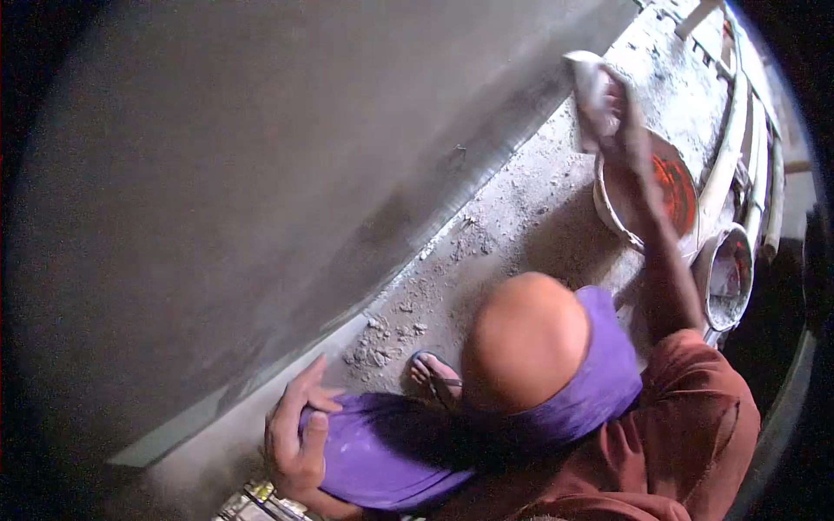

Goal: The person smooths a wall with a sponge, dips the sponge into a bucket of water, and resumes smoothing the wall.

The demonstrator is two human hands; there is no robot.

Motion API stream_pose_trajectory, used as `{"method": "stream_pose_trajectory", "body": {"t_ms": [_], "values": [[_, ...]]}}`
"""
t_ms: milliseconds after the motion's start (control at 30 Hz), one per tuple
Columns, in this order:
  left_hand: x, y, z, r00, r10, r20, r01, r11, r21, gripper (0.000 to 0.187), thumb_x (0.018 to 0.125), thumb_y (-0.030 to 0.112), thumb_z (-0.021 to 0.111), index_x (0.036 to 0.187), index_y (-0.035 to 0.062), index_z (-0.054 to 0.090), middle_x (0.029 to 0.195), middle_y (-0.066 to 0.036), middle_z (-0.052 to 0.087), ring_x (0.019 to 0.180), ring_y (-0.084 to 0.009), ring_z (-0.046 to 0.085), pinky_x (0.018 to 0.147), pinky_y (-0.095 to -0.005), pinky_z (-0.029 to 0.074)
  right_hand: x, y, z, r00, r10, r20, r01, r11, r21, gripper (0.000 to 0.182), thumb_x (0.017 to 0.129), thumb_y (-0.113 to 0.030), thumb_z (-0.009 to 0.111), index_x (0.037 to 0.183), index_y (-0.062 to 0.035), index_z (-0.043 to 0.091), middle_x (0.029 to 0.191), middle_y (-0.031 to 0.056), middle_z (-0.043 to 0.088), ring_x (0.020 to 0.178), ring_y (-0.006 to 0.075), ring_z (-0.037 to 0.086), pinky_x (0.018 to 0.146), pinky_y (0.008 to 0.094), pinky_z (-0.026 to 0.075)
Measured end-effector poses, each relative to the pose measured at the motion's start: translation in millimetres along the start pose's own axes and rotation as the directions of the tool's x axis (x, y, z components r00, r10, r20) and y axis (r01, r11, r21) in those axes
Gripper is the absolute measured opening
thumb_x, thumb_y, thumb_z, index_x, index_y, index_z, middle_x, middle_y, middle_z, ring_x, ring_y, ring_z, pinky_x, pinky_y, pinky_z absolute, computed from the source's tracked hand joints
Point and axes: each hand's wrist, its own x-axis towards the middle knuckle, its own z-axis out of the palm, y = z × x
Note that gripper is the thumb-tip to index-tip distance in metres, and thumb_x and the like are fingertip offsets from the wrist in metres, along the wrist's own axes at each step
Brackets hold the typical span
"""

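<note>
My right hand [615, 111] is closed around a pale, flat tool [587, 97] that looks like a plastering float; motion blurs its outline. The arm reaches forward beside the broad grey plastered wall [261, 191], over the near side of a round bucket [604, 204] with an orange-red inside. Over by my purple-clothed left knee [382, 451], my left hand [295, 434] has its fingers spread and nothing in them. My bare right knee [526, 339] and a sandalled foot [430, 373] show between the arms.
Crumbs of dry mortar [391, 339] litter the ground along the wall's lower edge. A second bucket [728, 295] stands at the right, near long bamboo poles [730, 156]. A pale strip [174, 425] runs along the wall's foot.
</note>
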Motion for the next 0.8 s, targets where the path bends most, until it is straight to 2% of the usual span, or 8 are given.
{"method": "stream_pose_trajectory", "body": {"t_ms": [33, 67, 133, 167, 333, 467, 567, 800], "values": [[8.0, 2.1, 0.6, 0.995, 0.051, 0.088, -0.048, 0.998, -0.040, 0.077, 0.103, 0.056, 0.048, 0.143, -0.0105, 0.052, 0.085, -0.018, 0.067, 0.093, -0.0321, 0.071, 0.098, -0.0452, 0.050, 9.0, -1.3, -39.2, 0.987, 0.126, 0.095, -0.103, 0.970, -0.222, 0.061, 0.093, -0.007, 0.073, 0.148, -0.0137, 0.048, 0.122, 0.0179, 0.063, 0.102, 0.0247, 0.066, 0.079, 0.0360, 0.059], [17.1, 4.8, 0.8, 0.979, 0.109, 0.174, -0.095, 0.992, -0.083, 0.076, 0.103, 0.054, 0.049, 0.143, -0.0105, 0.052, 0.087, -0.020, 0.067, 0.092, -0.0331, 0.071, 0.098, -0.0452, 0.051, 20.4, 35.5, -72.9, 0.991, 0.039, 0.127, 0.041, 0.820, -0.571, 0.057, 0.098, -0.019, 0.070, 0.149, -0.0111, 0.047, 0.134, 0.0255, 0.061, 0.112, 0.0358, 0.066, 0.096, 0.0447, 0.055], [33.7, 7.8, 0.3, 0.948, 0.212, 0.237, -0.197, 0.977, -0.086, 0.067, 0.104, 0.045, 0.054, 0.141, -0.0105, 0.053, 0.093, -0.020, 0.068, 0.092, -0.0333, 0.072, 0.096, -0.0478, 0.052, 16.1, 40.0, -111.3, 0.953, 0.081, 0.293, 0.186, 0.604, -0.775, 0.069, 0.093, -0.034, 0.071, 0.151, -0.0100, 0.043, 0.135, 0.0261, 0.062, 0.123, 0.0412, 0.062, 0.104, 0.0469, 0.049], [39.6, 12.0, 3.8, 0.888, 0.354, 0.293, -0.353, 0.934, -0.059, 0.065, 0.103, 0.042, 0.057, 0.141, -0.0104, 0.054, 0.095, -0.019, 0.069, 0.092, -0.0323, 0.072, 0.095, -0.0493, 0.053, 10.6, 45.7, -128.2, 0.902, 0.289, 0.321, 0.139, 0.509, -0.850, 0.074, 0.090, -0.033, 0.073, 0.153, -0.0124, 0.041, 0.134, 0.0255, 0.063, 0.122, 0.0406, 0.062, 0.102, 0.0476, 0.050], [51.6, 33.6, 42.6, 0.510, 0.842, 0.175, -0.821, 0.538, -0.194, 0.038, 0.092, 0.025, 0.069, 0.122, 0.0014, 0.068, 0.092, -0.011, 0.066, 0.079, -0.0211, 0.066, 0.088, -0.0452, 0.059, -14.4, 92.1, -144.6, 0.724, 0.532, 0.439, 0.163, 0.487, -0.858, 0.076, 0.085, -0.027, 0.075, 0.153, -0.0183, 0.042, 0.126, 0.0252, 0.065, 0.114, 0.0389, 0.066, 0.091, 0.0504, 0.053], [47.5, 51.0, 38.1, 0.289, 0.904, 0.314, -0.872, 0.384, -0.304, 0.034, 0.092, 0.025, 0.072, 0.114, -0.0011, 0.072, 0.099, -0.012, 0.074, 0.090, -0.0259, 0.073, 0.091, -0.0509, 0.058, -31.4, 106.5, -136.5, 0.697, 0.563, 0.444, 0.277, 0.360, -0.891, 0.075, 0.086, -0.029, 0.073, 0.153, -0.0187, 0.042, 0.132, 0.0244, 0.061, 0.119, 0.0390, 0.061, 0.097, 0.0508, 0.049], [36.8, 42.7, 38.8, 0.357, 0.890, 0.284, -0.793, 0.449, -0.412, 0.026, 0.079, 0.019, 0.081, 0.097, 0.0032, 0.071, 0.096, -0.012, 0.076, 0.085, -0.0271, 0.073, 0.085, -0.0509, 0.060, -42.0, 114.6, -135.8, 0.690, 0.568, 0.448, 0.343, 0.288, -0.894, 0.075, 0.087, -0.031, 0.072, 0.154, -0.0190, 0.042, 0.136, 0.0237, 0.059, 0.124, 0.0391, 0.058, 0.101, 0.0510, 0.046], [21.1, 21.5, 37.0, 0.369, 0.929, -0.029, -0.853, 0.326, -0.407, 0.027, 0.084, 0.018, 0.077, 0.110, 0.0201, 0.075, 0.092, -0.013, 0.077, 0.075, -0.0272, 0.072, 0.083, -0.0526, 0.060, -52.2, 116.2, -130.5, 0.699, 0.556, 0.450, 0.441, 0.160, -0.883, 0.074, 0.088, -0.035, 0.070, 0.155, -0.0198, 0.041, 0.146, 0.0223, 0.052, 0.134, 0.0392, 0.051, 0.110, 0.0517, 0.040]]}}
